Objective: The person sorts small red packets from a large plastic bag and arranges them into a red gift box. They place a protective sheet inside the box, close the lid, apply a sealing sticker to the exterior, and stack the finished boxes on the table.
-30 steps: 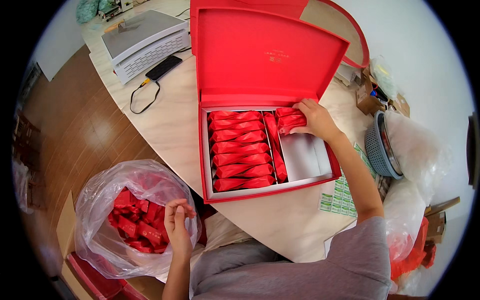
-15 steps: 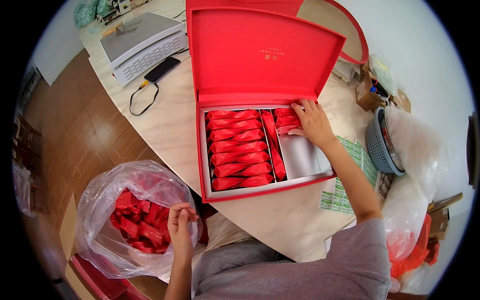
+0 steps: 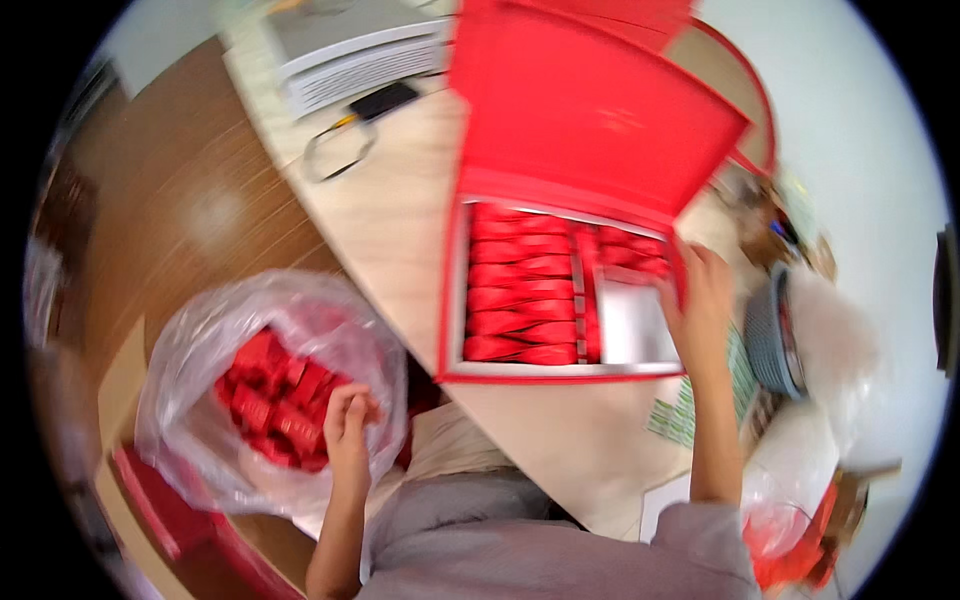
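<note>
A red box stands on the table with its lid raised. Red twisted packets fill its left compartment in a stacked row, one packet lies upright in a narrow middle slot, and several packets sit at the far end of the right compartment, whose silvery near part is bare. My right hand is at the box's right edge, fingers stretched and blurred. My left hand hovers over the right side of a clear plastic bag of red packets, fingers curled; whatever they hold is hidden.
A grey-white machine and a phone with a cable lie at the back left. Green-and-white label sheets are right of the box, near a grey basket and plastic bags. A cardboard box stands on the floor.
The view has shifted, so the box appears further right. My right hand has drawn back from the right compartment's packets to the box's edge. My left hand stays curled by the bag.
</note>
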Action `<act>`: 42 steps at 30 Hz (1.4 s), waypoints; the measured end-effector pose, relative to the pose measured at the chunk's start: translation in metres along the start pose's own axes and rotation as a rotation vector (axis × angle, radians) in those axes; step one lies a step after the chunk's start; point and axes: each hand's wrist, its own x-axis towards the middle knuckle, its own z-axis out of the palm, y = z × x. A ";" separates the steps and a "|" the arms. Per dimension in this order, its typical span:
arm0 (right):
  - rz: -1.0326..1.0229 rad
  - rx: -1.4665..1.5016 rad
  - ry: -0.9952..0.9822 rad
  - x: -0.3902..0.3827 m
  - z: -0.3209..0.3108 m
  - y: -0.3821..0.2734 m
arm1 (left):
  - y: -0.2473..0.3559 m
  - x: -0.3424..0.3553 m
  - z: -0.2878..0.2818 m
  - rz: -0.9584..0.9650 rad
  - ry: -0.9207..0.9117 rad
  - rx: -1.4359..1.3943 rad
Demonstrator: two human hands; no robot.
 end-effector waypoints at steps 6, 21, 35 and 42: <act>-0.314 0.639 -0.041 -0.054 -0.023 -0.148 | -0.009 -0.002 -0.042 0.008 0.168 -0.108; -0.614 0.600 -0.390 -0.001 0.205 -0.466 | -0.026 -0.028 -0.102 0.049 0.570 -0.430; -0.516 0.819 -0.679 -0.016 0.236 -0.478 | -0.034 -0.006 -0.139 0.079 0.809 -0.596; -0.442 1.129 -1.017 -0.036 0.135 -0.444 | -0.029 0.010 -0.161 -0.027 0.546 -0.516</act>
